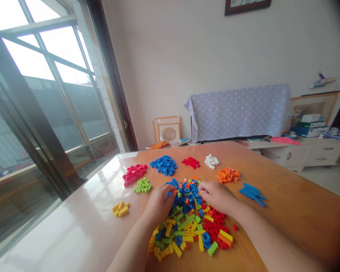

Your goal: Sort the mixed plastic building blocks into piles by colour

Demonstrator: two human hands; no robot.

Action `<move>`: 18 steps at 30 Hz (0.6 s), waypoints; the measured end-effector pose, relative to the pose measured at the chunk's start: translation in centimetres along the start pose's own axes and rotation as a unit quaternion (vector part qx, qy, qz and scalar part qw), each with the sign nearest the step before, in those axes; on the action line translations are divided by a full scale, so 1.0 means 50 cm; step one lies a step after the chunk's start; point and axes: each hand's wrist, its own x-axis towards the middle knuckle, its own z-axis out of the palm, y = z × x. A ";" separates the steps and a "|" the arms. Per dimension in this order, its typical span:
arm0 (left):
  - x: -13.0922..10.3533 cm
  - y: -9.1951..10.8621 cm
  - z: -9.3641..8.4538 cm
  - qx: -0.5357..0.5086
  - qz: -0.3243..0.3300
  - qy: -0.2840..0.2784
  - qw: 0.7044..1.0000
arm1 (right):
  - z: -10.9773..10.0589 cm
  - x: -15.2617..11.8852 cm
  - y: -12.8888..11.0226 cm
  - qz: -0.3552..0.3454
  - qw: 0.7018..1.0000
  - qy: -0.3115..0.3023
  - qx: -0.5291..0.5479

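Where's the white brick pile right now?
In the head view, the white pile sits on the table's far side, right of centre, between the small red pile to its left and the orange pile to its right.

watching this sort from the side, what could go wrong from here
The left hand works close to the lime green pile, so a sleeve-less wrist or knuckle might nudge it and scatter pieces. The pink-red pile nearly meets that lime pile, so the two could mix. A loose red brick lies apart from the mixed heap beside the right forearm, which could knock it away.
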 end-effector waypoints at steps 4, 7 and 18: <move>0.000 0.005 -0.005 -0.031 -0.038 0.006 0.999 | -0.008 -0.006 -0.004 -0.009 1.000 -0.002 -0.005; 0.000 0.014 -0.006 -0.040 -0.048 -0.005 0.998 | -0.013 -0.005 -0.002 0.005 1.000 -0.001 -0.012; 0.027 -0.001 -0.071 0.070 -0.101 -0.069 0.990 | -0.034 -0.012 0.005 0.022 1.000 0.000 -0.015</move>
